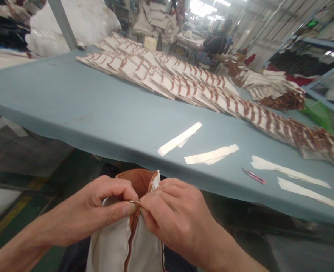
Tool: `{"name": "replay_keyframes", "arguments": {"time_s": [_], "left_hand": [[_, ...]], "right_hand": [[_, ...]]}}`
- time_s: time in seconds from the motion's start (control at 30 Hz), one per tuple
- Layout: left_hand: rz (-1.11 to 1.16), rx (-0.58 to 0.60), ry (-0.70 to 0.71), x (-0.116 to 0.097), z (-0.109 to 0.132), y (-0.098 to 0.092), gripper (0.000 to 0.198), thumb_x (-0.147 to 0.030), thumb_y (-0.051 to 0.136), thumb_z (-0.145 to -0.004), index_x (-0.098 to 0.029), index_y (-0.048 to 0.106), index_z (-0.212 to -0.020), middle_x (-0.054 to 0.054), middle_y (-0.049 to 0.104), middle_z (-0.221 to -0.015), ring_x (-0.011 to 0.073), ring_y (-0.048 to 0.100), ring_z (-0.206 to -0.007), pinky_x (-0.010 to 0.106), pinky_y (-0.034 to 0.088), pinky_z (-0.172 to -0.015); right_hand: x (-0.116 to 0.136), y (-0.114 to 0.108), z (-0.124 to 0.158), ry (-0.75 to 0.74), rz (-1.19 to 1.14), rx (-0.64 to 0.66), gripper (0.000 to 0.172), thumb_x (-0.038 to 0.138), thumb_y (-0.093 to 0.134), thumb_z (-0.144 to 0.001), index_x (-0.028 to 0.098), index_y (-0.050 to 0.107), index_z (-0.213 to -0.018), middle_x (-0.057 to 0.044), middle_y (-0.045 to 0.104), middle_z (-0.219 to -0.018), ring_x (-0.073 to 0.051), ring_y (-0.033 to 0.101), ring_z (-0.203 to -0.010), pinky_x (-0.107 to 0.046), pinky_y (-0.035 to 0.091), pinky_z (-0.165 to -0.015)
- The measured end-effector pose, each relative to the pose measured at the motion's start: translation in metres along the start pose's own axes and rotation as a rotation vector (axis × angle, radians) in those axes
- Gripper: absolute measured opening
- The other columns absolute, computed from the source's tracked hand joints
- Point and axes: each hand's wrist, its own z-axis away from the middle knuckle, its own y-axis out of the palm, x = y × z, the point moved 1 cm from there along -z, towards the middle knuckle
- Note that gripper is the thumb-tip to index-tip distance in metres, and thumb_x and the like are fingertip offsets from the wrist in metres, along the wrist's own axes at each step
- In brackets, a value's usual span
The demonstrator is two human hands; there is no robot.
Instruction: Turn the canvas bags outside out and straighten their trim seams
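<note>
A cream fabric piece with brown lining and a brown seam hangs below the front edge of the blue-green table, between my two hands. On its left side, my left hand pinches the upper edge at the seam between thumb and forefinger. My right hand grips the same edge from the right, its fingertips close beside those of my left hand. Above the hands, the brown lining shows in the open top. The fingers hide the exact spot they hold.
On the blue-green table lie white strips, more strips and pink-handled snips. Long overlapping rows of cream and brown pieces cross its far side. A person sits in the background.
</note>
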Motion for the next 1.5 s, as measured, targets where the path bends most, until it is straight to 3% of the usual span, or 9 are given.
{"name": "replay_keyframes", "arguments": {"time_s": [0.13,0.3,0.5,0.7,0.87,1.03,1.17,1.33,1.5], "left_hand": [[-0.023,0.003,-0.068,-0.004,-0.004,0.003,0.038,-0.040,0.064,-0.108,-0.021,0.067,-0.076,-0.004,0.062,-0.070,0.0130,0.053,-0.065,0.021,0.043,-0.060],[-0.078,-0.001,-0.116,-0.003,-0.008,0.014,0.037,-0.042,0.057,-0.105,-0.022,0.065,-0.076,-0.004,0.058,-0.067,0.0136,0.051,-0.063,0.022,0.039,-0.057],[-0.007,0.010,-0.145,0.002,-0.009,0.033,0.027,-0.037,0.057,-0.094,-0.026,0.046,-0.072,-0.007,0.050,-0.064,0.0110,0.042,-0.057,0.022,0.034,-0.052],[-0.032,0.058,-0.176,0.005,-0.006,0.032,0.030,-0.043,0.057,-0.098,-0.025,0.050,-0.074,-0.006,0.056,-0.065,0.0120,0.047,-0.058,0.023,0.036,-0.054],[-0.123,0.066,-0.232,0.000,-0.005,0.028,0.030,-0.042,0.058,-0.097,-0.025,0.053,-0.074,-0.006,0.056,-0.065,0.0128,0.049,-0.059,0.024,0.035,-0.053],[-0.177,-0.019,-0.178,-0.008,-0.014,0.023,0.028,-0.037,0.058,-0.093,-0.026,0.048,-0.069,-0.008,0.045,-0.064,0.0118,0.040,-0.057,0.024,0.031,-0.050],[-0.260,-0.034,-0.135,-0.018,-0.022,0.016,0.016,-0.029,0.056,-0.086,-0.025,0.051,-0.071,-0.007,0.051,-0.066,0.0126,0.047,-0.060,0.025,0.035,-0.053],[-0.367,0.037,-0.137,-0.025,-0.026,0.008,0.021,-0.028,0.056,-0.093,-0.024,0.055,-0.072,-0.006,0.059,-0.065,0.0127,0.054,-0.060,0.028,0.035,-0.055],[-0.379,0.018,-0.056,-0.026,-0.026,0.005,0.023,-0.025,0.056,-0.093,-0.025,0.050,-0.071,-0.008,0.053,-0.061,0.0106,0.046,-0.054,0.027,0.032,-0.051]], "right_hand": [[-0.001,-0.005,-0.004,-0.049,0.026,0.068,0.040,0.006,0.057,-0.113,0.023,0.070,-0.079,0.001,0.076,-0.070,-0.017,0.066,-0.063,-0.037,0.054,-0.065],[-0.005,-0.001,-0.006,-0.052,0.079,-0.029,0.034,0.001,0.056,-0.099,0.024,0.066,-0.076,0.002,0.071,-0.062,-0.017,0.061,-0.056,-0.039,0.039,-0.053],[-0.010,0.008,0.004,0.044,-0.003,-0.097,0.025,0.004,0.054,-0.084,0.024,0.059,-0.070,0.003,0.069,-0.059,-0.013,0.055,-0.051,-0.033,0.035,-0.053],[-0.020,0.007,0.010,0.211,-0.420,-0.077,0.016,0.010,0.056,-0.079,0.025,0.055,-0.074,0.006,0.069,-0.063,-0.010,0.055,-0.054,-0.024,0.038,-0.055],[-0.025,0.005,0.006,0.368,-0.664,0.129,0.015,0.010,0.062,-0.080,0.024,0.059,-0.074,0.008,0.064,-0.064,-0.008,0.051,-0.053,-0.019,0.038,-0.052],[-0.029,0.005,0.004,0.410,-0.622,0.156,0.015,0.012,0.066,-0.082,0.024,0.062,-0.074,0.007,0.066,-0.065,-0.010,0.055,-0.057,-0.021,0.041,-0.056],[-0.032,0.003,0.003,0.353,-0.551,0.083,0.014,0.013,0.063,-0.083,0.023,0.061,-0.074,0.007,0.066,-0.064,-0.010,0.054,-0.056,-0.023,0.039,-0.058],[-0.031,0.001,0.003,0.334,-0.494,0.078,0.015,0.013,0.064,-0.086,0.024,0.063,-0.076,0.006,0.070,-0.067,-0.012,0.058,-0.059,-0.025,0.042,-0.062],[-0.033,0.000,0.002,0.308,-0.456,0.078,0.017,0.011,0.066,-0.087,0.025,0.063,-0.078,0.005,0.072,-0.071,-0.014,0.062,-0.064,-0.028,0.045,-0.066]]}}
